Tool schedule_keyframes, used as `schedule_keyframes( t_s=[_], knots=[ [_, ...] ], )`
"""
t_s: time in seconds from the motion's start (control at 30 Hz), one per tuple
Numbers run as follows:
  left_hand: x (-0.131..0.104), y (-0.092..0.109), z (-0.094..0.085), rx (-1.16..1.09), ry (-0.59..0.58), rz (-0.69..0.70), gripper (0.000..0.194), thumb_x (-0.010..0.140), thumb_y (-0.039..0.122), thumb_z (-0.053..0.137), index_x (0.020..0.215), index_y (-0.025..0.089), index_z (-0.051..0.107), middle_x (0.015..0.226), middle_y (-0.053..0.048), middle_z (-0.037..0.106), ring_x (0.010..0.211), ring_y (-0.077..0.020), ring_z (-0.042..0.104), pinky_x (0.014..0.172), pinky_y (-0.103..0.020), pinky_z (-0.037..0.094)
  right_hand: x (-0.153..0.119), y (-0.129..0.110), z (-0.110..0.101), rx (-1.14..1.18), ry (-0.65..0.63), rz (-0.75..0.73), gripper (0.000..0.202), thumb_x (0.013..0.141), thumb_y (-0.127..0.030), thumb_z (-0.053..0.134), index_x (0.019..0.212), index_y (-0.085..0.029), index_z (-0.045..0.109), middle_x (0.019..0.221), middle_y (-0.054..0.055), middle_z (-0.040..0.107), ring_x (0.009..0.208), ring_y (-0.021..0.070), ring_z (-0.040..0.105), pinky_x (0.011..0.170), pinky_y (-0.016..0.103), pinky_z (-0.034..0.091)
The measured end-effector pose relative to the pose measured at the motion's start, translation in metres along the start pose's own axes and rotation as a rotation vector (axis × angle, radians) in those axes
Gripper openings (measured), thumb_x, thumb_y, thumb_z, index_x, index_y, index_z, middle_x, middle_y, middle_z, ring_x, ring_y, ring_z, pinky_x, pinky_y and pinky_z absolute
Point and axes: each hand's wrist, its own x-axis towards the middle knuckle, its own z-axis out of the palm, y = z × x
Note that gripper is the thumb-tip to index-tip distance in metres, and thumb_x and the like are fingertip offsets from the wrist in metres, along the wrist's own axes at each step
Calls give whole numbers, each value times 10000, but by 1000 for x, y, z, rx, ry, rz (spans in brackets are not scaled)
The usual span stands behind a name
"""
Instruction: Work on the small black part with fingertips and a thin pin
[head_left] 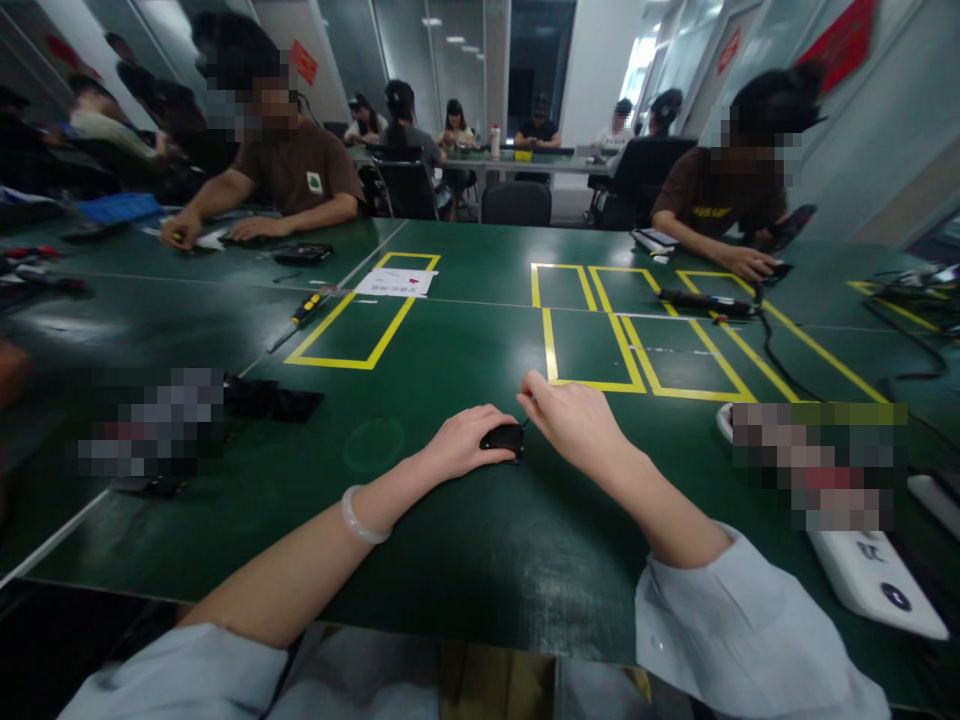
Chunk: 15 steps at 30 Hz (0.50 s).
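Observation:
My left hand [469,440] is closed around a small black box-like part [504,440] and holds it low over the green table, or on it; I cannot tell which. My right hand [574,415] is just to the right, thumb and fingers pinched together. A thin dark line runs from beneath those fingertips toward the part's upper right corner. Whether it is a wire or a slim tool is too small to tell. A pale bangle circles my left wrist.
Yellow tape rectangles [330,363] mark the green table [465,560]. A yellow-black screwdriver [306,308] and a paper sheet [396,283] lie beyond. To the right are a white device [874,570] and a corded black tool [709,303]. Two people work across the table.

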Motion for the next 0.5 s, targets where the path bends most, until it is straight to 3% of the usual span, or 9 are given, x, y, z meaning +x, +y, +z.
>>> schedule_keyframes(
  t_s=[0.2,0.5],
  knots=[
    [1,0,0,3,-6,-4,414,840,483,594,1178,248,559,1064,-50,586,990,-224,561,849,-318,450,0,0,1,3,31,-16,251,967,-300,265,1033,-211,490,744,37,695,639,192,647,493,267,202],
    [0,0,0,18,-5,2,404,845,491,583,1148,226,555,1039,-50,588,967,-220,567,815,-308,456,-2,0,0,59,56,-39,213,949,-259,300,1059,-206,475,787,19,696,654,176,647,498,267,199]
  ],
)
